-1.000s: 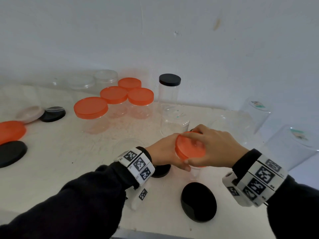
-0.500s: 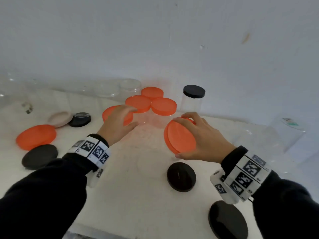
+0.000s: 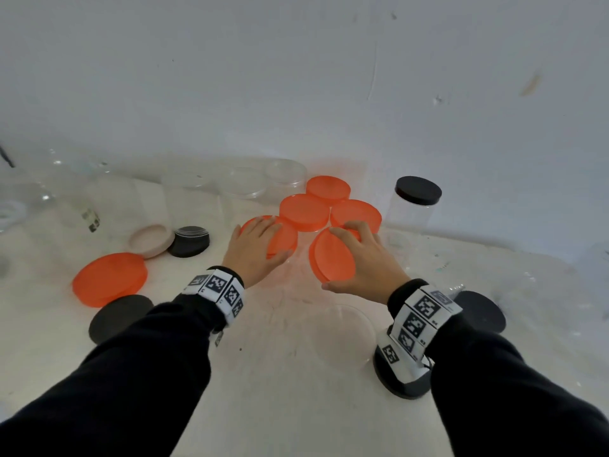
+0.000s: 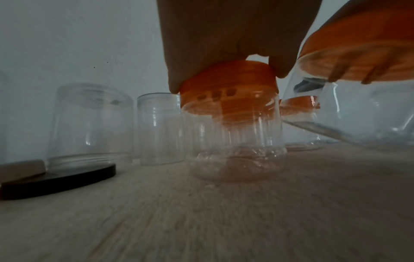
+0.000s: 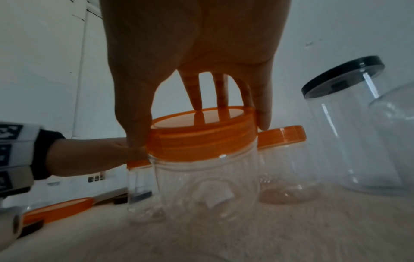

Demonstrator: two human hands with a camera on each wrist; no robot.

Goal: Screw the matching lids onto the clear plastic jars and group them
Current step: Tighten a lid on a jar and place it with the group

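Observation:
Three clear jars with orange lids (image 3: 304, 212) stand grouped at the back by the wall. My left hand (image 3: 263, 240) lies on top of a fourth orange-lidded jar (image 4: 233, 134) at the group's left, fingers curled over the lid's rim (image 4: 226, 83). My right hand (image 3: 349, 255) grips the orange lid (image 3: 331, 268) of another clear jar (image 5: 206, 186) from above. This jar hangs tilted just off the table, right beside the left-hand jar and in front of the group. In the right wrist view, thumb and fingers (image 5: 262, 122) wrap the lid's edge.
A tall black-lidded jar (image 3: 418, 192) stands right of the group. An open clear jar (image 3: 346, 328) sits near my right wrist. Loose lids lie around: orange (image 3: 110, 278), black (image 3: 118, 318), black (image 3: 189, 240), beige (image 3: 151, 240), black (image 3: 481, 311). Empty jars (image 3: 244, 186) line the back left.
My left hand let go of the jar held by both hands and moved onto a lidded jar in the group. My right hand carried its lidded jar away from me toward the group.

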